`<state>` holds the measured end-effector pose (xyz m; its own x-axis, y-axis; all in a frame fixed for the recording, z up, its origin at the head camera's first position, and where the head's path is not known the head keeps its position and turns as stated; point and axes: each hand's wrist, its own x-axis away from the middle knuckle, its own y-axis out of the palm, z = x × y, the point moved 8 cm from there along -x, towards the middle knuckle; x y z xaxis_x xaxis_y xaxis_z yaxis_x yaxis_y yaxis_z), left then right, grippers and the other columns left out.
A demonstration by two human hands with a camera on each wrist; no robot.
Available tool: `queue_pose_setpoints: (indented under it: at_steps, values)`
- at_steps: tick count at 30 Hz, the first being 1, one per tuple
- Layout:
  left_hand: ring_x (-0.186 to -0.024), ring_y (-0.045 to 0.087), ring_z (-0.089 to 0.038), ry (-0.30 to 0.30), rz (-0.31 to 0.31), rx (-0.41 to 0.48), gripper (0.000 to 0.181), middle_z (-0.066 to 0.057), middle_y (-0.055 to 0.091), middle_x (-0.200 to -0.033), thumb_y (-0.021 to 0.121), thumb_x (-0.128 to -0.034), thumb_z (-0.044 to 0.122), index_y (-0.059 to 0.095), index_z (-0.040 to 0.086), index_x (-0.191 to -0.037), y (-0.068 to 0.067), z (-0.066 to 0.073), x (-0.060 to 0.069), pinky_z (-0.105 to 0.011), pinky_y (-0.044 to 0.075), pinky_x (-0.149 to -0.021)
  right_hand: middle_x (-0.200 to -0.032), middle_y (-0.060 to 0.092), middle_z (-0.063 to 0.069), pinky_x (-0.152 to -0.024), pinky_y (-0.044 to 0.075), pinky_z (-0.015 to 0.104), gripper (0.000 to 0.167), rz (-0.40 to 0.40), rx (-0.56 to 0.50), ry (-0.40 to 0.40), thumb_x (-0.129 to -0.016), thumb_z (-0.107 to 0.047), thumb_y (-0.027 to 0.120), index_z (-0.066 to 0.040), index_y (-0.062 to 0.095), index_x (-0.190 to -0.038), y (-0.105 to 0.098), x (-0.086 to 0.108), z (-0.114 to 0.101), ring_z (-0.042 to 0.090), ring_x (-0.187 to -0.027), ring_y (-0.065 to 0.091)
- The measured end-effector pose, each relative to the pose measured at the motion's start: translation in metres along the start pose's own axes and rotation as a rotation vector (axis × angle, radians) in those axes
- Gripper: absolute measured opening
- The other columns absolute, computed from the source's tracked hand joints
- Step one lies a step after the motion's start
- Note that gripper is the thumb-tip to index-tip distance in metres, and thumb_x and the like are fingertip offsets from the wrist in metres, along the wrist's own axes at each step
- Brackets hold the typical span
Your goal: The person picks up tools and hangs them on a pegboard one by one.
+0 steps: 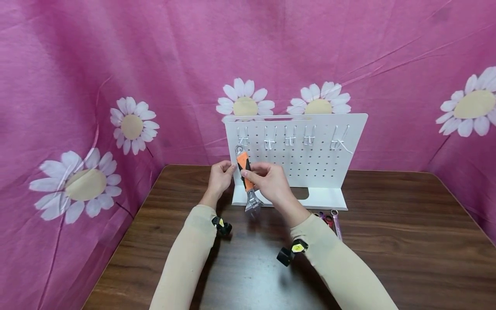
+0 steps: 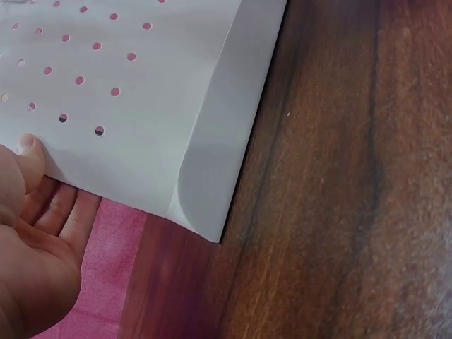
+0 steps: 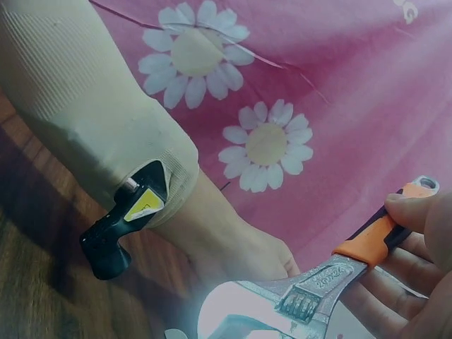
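Note:
An adjustable wrench (image 1: 244, 165) with an orange and black handle is pinched by my right hand (image 1: 273, 183); its metal jaw end points down and its ring end up, in front of the left part of a white pegboard (image 1: 298, 165). In the right wrist view the wrench (image 3: 364, 247) lies between thumb and fingers. My left hand (image 1: 221, 176) grips the board's left edge; in the left wrist view its thumb rests on the front face of the pegboard (image 2: 141, 152) and the other fingers pass behind. Several white hooks (image 1: 289, 140) hang along the board's upper part.
On the brown wooden table (image 1: 395, 224), several smaller tools lie by my right forearm, among them a purplish wrench (image 1: 336, 224) and a red-handled tool (image 1: 328, 221). A pink cloth (image 1: 186, 64) with daisies hangs behind the table and at its sides.

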<state>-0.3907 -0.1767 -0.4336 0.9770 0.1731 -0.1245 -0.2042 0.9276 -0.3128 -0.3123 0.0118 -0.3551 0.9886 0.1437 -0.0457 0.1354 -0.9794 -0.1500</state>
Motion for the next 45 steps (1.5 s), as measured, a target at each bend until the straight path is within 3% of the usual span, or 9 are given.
queue_pose_setpoints:
  at_steps: [8,27,37,45]
  values:
    - [-0.081,0.057,-0.012,-0.025,-0.013,-0.001,0.02,-0.02,0.077,-0.102,0.069,-0.1076,0.016,0.078,-0.002,-0.11,0.002,-0.002,-0.002,-0.024,0.046,-0.072,-0.107,0.081,0.018,-0.067,0.06,0.027,0.029,0.016,-0.025,0.023,-0.097,-0.019,0.083,0.0,0.079,-0.118,0.001,-0.007,0.002,0.013,-0.08,0.07]
    - [-0.082,0.058,-0.01,-0.008,-0.024,0.0,0.021,-0.031,0.075,-0.115,0.067,-0.108,0.014,0.078,-0.004,-0.112,-0.001,0.001,0.0,-0.023,0.046,-0.074,-0.11,0.081,0.015,-0.071,0.061,0.029,0.031,0.038,-0.017,0.083,-0.098,-0.024,0.083,-0.004,0.079,-0.121,0.01,-0.024,0.015,0.016,-0.085,0.07]
    - [-0.082,0.061,-0.016,0.01,-0.02,0.006,0.02,-0.028,0.076,-0.104,0.069,-0.1068,0.013,0.078,-0.005,-0.11,-0.001,0.003,0.0,-0.023,0.047,-0.071,-0.115,0.08,0.019,-0.068,0.062,0.027,0.031,0.051,-0.115,0.138,-0.1,-0.02,0.081,-0.001,0.077,-0.124,0.011,-0.03,0.022,0.013,-0.08,0.072]
    - [-0.072,0.053,-0.007,0.047,0.002,0.003,0.018,-0.02,0.074,-0.09,0.07,-0.1055,0.01,0.078,-0.007,-0.106,-0.002,0.002,-0.001,-0.023,0.043,-0.067,-0.124,0.077,0.016,-0.074,0.06,0.026,0.037,0.105,-0.142,0.184,-0.098,-0.028,0.083,-0.004,0.078,-0.126,0.006,-0.04,0.031,0.014,-0.089,0.07]
